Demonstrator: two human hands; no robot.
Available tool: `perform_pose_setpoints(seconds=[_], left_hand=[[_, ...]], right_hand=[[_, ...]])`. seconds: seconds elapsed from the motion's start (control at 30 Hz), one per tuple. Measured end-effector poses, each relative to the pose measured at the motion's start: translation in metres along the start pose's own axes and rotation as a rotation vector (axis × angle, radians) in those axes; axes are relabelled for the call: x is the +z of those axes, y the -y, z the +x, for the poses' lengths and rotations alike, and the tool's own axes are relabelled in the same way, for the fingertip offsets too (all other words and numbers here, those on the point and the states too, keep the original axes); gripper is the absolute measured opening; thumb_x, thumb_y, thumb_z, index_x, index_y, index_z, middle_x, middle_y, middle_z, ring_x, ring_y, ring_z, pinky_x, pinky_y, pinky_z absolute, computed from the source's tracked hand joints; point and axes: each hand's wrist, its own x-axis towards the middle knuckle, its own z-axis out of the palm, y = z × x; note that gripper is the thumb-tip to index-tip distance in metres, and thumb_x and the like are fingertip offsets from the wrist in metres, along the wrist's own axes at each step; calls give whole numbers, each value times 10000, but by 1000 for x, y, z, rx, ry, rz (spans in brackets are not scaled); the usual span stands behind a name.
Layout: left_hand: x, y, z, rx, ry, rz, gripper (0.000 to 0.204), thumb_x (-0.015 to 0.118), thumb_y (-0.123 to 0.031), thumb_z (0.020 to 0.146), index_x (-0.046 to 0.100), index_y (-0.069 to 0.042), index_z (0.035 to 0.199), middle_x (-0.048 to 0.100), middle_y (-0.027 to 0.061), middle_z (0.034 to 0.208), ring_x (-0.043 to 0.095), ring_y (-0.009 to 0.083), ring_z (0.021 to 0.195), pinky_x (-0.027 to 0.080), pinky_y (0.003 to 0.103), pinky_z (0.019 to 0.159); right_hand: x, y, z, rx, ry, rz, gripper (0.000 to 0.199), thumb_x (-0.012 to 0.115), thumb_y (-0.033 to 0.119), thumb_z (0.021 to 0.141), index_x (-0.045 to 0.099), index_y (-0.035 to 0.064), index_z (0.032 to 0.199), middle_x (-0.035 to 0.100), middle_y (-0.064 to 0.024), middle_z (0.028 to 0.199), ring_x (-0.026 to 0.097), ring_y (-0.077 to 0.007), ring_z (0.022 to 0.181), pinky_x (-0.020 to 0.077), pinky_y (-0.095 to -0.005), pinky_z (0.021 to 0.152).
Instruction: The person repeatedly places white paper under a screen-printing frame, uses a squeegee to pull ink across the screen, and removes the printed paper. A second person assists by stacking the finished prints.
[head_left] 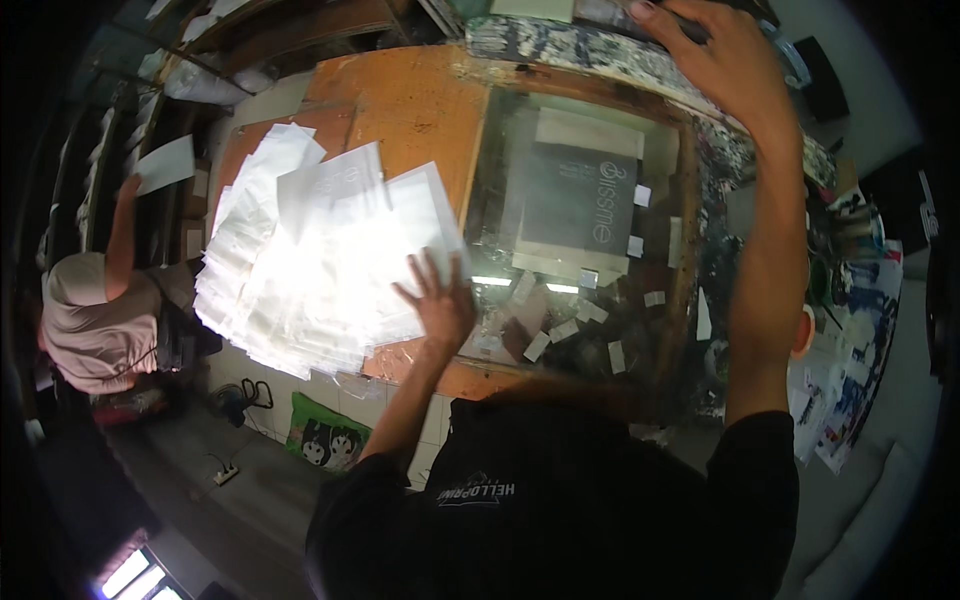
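Observation:
My left hand (440, 305) has its fingers spread over the near right corner of a fanned pile of thin white sheets (250, 270). A top sheet with faint grey print (335, 190) lies on the pile. Beside that hand is a shiny glass-like panel (500, 240) in a wooden frame, with a dark grey rectangle bearing pale lettering (570, 200) in it. My right hand (715, 50) reaches to the far edge, over a paint-stained bar (580, 48). Its thumb and fingers curl round something I cannot make out; the top edge cuts off part of them.
Small pale tabs (590, 312) are scattered on the panel. An orange-brown wooden board (410, 100) lies behind the pile. At left another person (100, 310) holds a white sheet (168, 165) near shelves. Paint-stained containers (855, 225) crowd the right. A green cushion (325, 435) lies below.

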Motion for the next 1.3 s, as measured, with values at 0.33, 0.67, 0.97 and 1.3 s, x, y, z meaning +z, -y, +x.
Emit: perform_pose_setpoints(seconds=[0.33,0.67,0.97,1.3], left_hand=[[54,-205,107,710,8,-371,554,552,-266,999,463,-53,1503,392,207,1588,277,407,1520,172,636,1221],[42,-207,101,211,-127,-213,749,598,-400,988,331,-14,1571,220,283,1650,108,465,1558,59,750,1164],[51,-186,60,258,5,-159,752,551,-515,979,380,-89,1575,197,252,1673,54,441,1573,-43,769,1136],[27,-186,60,327,-20,-301,725,607,-424,968,390,-70,1562,197,255,1667,75,455,1566,9,790,1129]], right_hand=[[8,-31,4,-82,32,19,488,638,393,979,742,-72,873,703,-182,685,674,-267,619,564,-418,607],[1,-48,-5,-277,-71,251,342,540,185,1043,697,-66,872,611,-103,635,420,-102,433,386,-242,370],[-2,-39,1,-109,212,223,377,580,234,1043,677,-36,799,518,-49,560,384,-100,423,350,-251,368],[4,-34,-13,-156,40,196,437,581,335,1038,665,-21,801,419,23,486,334,-94,410,341,-271,364]])
